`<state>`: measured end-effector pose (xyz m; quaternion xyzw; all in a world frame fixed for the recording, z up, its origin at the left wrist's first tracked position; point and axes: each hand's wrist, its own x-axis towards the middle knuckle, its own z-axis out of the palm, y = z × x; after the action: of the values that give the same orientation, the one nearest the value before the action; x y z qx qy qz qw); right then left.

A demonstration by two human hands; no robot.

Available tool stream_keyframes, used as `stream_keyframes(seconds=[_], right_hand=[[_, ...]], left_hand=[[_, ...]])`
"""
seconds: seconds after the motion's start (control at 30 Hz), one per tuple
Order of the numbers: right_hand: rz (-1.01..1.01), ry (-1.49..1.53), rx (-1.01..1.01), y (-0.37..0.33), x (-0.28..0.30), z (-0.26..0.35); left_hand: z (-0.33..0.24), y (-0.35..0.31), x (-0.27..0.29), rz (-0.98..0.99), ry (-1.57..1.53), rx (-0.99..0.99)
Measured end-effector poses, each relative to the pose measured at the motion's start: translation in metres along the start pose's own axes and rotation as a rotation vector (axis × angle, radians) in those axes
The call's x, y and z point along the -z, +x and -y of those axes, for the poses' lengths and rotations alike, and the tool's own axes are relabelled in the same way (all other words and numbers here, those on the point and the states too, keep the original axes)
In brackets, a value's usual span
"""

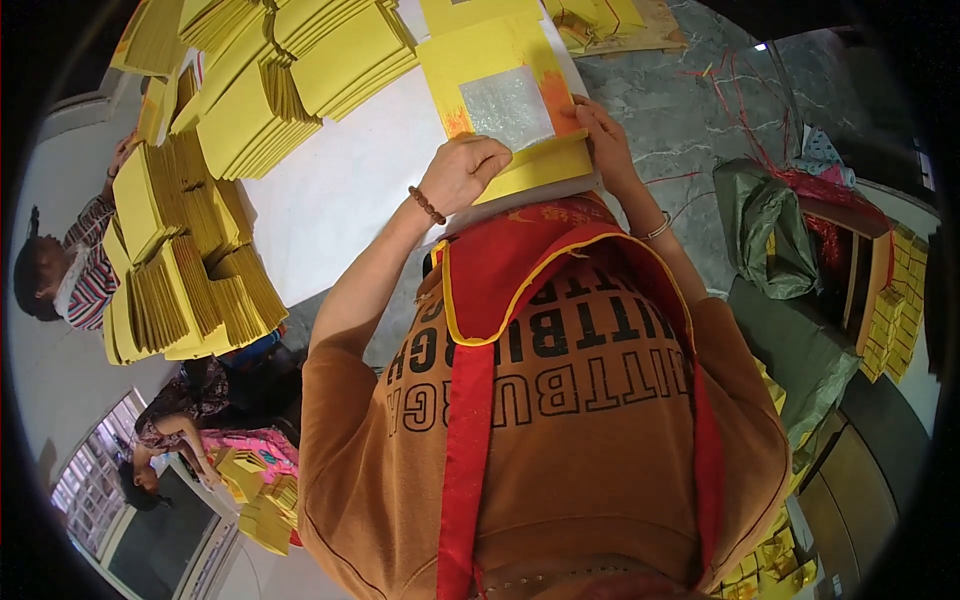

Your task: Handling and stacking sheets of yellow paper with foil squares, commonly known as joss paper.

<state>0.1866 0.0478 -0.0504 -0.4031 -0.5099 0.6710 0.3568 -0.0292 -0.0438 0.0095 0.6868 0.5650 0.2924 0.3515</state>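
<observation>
Between the left hand (466, 172) and right hand (606, 140) lies yellow paper (545, 166)

Upside-down black capital letters repeat in rows across the chest of the brown shirt (560, 455). Yellow printing on the red apron (495, 290) is too folded to read.

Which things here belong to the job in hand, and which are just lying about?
Job in hand:
yellow sheet with silvery patch, at the left hand and right hand;
white surface;
stacked yellow sheets, probably

Apparently just lying about:
green plastic bag;
red strings
</observation>
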Motion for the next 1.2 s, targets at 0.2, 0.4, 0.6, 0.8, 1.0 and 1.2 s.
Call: stream_keyframes(seconds=[0.2,0.4,0.6,0.8,1.0,1.2], right_hand=[[0.048,-0.014,0.005,-0.001,0.005,0.003],[0.255,-0.161,0.070,-0.006,0.019,0.014],[0.319,-0.184,0.072,-0.006,0.019,0.010],[0.315,-0.193,0.076,-0.004,0.022,0.005],[0.348,-0.226,0.128,-0.003,0.024,0.004],[0.339,-0.185,0.095,-0.001,0.025,0.000]], left_hand=[[0.002,-0.002,-0.002,-0.040,-0.058,0.050],[0.010,-0.002,-0.001,-0.015,-0.170,0.118],[0.011,0.000,0.001,0.022,-0.238,0.184],[0.010,0.001,0.003,0.035,-0.243,0.197],[0.015,0.000,0.001,0.055,-0.277,0.253],[0.015,0.002,0.003,0.070,-0.278,0.233]])
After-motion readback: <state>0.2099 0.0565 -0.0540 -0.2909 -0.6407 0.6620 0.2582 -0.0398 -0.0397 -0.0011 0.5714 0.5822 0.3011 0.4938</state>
